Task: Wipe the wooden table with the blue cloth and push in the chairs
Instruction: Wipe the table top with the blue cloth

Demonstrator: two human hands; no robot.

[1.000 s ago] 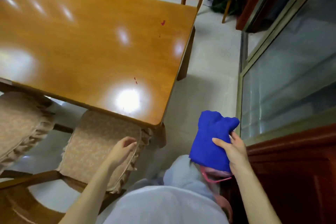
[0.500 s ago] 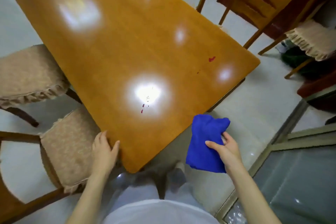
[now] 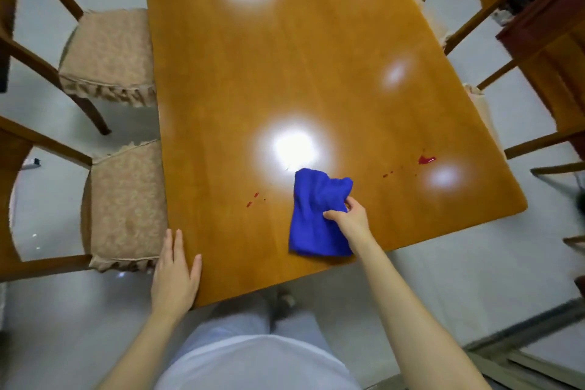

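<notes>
Our right hand (image 3: 348, 222) pinched the blue cloth (image 3: 311, 222) over the wooden table (image 3: 285, 57). Our left hand (image 3: 172, 279) lay flat on its corner, fingers together.

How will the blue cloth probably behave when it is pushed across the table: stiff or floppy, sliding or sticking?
Probably floppy: the blue cloth bunches into folds where the right hand pinches it. On the glossy wooden table it should slide easily, but may crumple unless pressed flat.

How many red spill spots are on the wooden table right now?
3: small drops just left of the blue cloth, tiny specks to its right, and a larger blotch farther right. The cloth may hide more.
</notes>
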